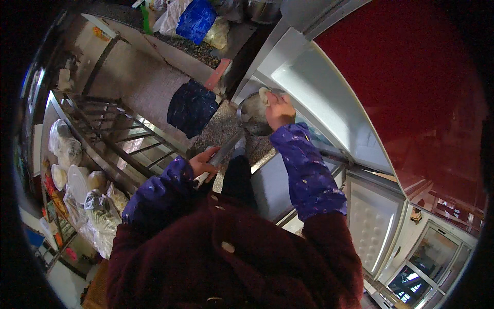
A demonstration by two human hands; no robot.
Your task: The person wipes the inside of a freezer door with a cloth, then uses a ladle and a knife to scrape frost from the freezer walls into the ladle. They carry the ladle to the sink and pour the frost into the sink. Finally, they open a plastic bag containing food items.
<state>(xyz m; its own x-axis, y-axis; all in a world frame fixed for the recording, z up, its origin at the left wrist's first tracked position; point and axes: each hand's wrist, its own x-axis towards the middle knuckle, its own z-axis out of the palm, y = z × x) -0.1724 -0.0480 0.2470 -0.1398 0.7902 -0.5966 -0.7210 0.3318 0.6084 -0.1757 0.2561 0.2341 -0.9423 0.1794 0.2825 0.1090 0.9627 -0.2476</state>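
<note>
One long-handled metal pan (252, 115) sits just above the centre of the frame, left fingers (203, 160) closed round its handle (225, 150), right fingers (282, 107) clamped on a pale wad (263, 96) at its rim. Wiping seems in hand; next calls for a steady handle. Upper right, a red panel (406, 77).

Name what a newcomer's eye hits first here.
The big glossy red panel, filling the upper right. Then the metal pan near centre, left hand on its handle, right hand at its right side. Third, the bright blue bag at the top, left of centre.
</note>
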